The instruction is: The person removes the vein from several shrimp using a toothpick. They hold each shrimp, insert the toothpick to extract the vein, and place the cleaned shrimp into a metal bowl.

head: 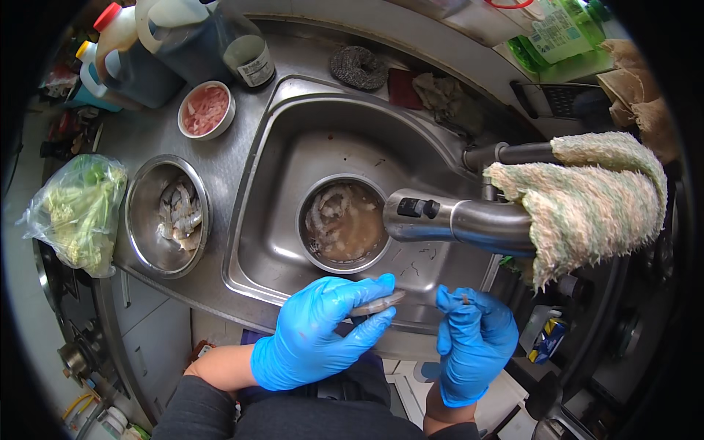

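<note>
In a blue glove, my left hand (pixel 324 330) grips a raw shrimp (pixel 379 304) between thumb and fingers over the sink's front edge. My right hand (pixel 476 335), gloved alike, is to its right with thumb and fingertips pinched together. A small brownish bit (pixel 465 300) shows at those fingertips; what it is I cannot tell. Beyond the hands, a round metal bowl (pixel 344 269) of cloudy brown water stands in the stainless steel sink (pixel 264 220), with shrimp (pixel 333 203) in the water. On the counter at left, a steel bowl (pixel 144 234) contains several shrimp (pixel 184 212).
A faucet (pixel 423 214) reaches over the sink bowl, a fuzzy cloth (pixel 599 203) draped on its neck. At left are a bag of green vegetables (pixel 82 214), a bowl of sliced meat (pixel 206 109) and large jugs (pixel 143 66). A steel scrubber (pixel 358 67) lies behind the sink.
</note>
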The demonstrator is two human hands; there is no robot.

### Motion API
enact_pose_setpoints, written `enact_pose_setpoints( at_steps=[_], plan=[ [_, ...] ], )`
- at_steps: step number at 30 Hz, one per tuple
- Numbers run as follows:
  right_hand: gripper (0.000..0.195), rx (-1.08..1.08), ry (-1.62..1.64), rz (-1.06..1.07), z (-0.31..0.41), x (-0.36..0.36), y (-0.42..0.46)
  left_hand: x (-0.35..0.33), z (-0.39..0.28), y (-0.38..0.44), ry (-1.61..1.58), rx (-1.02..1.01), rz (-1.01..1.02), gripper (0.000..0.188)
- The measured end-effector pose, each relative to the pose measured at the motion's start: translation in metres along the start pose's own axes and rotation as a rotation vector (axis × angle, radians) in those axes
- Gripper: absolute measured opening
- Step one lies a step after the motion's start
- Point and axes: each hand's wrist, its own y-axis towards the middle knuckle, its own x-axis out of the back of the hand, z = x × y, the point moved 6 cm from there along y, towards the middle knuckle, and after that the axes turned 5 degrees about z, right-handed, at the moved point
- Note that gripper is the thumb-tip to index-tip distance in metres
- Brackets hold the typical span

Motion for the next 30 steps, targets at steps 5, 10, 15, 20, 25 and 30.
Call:
enact_pose_setpoints(
  at_steps=[5,10,15,20,25,30],
  plan=[
    [0.016,0.115,-0.009,-0.116,-0.002,0.019,-0.002,0.002,0.001,-0.001,0.0,0.017,0.023,0.038],
    [0.018,0.06,-0.243,-0.173,-0.032,0.041,0.017,0.022,0.014,-0.004,-0.205,0.218,0.082,0.036],
    [0.029,-0.063,-0.585,-0.009,-0.112,0.083,0.042,0.079,0.044,-0.012,-0.518,0.508,-0.079,0.031],
    [0.021,-0.18,-0.52,-0.012,-0.128,0.072,0.041,0.178,0.081,-0.039,-0.163,0.466,-0.388,0.031],
    [0.022,-0.065,-0.674,-0.001,-0.141,0.077,0.046,0.242,0.127,-0.065,0.318,0.522,-0.461,0.031],
    [0.028,-0.276,-0.42,0.186,-0.164,0.081,0.056,0.206,0.106,-0.034,0.267,0.32,-0.489,0.03]
  ],
)
